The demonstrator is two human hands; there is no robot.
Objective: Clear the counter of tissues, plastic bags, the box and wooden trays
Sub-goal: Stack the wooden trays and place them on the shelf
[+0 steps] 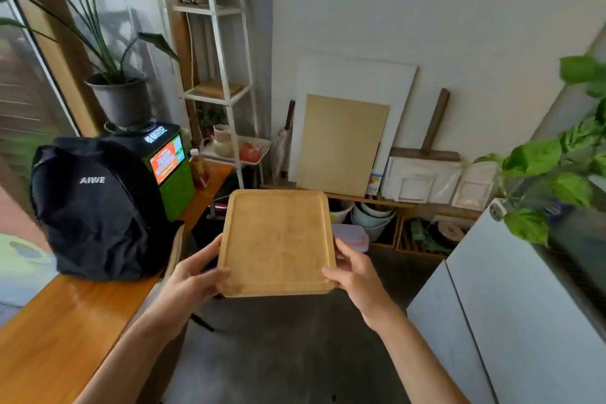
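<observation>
The wooden tray (277, 241) is held above the floor, beside the counter (62, 321). The left hand (191, 275) and right hand (352, 267) grip its near corners, thumbs on top. It lies almost flat, hollow side up, long axis pointing away from the person.

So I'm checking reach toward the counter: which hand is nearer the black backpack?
Left. The left hand grips the wooden tray's left edge, beside the black backpack; the right hand grips the tray's far edge.
</observation>
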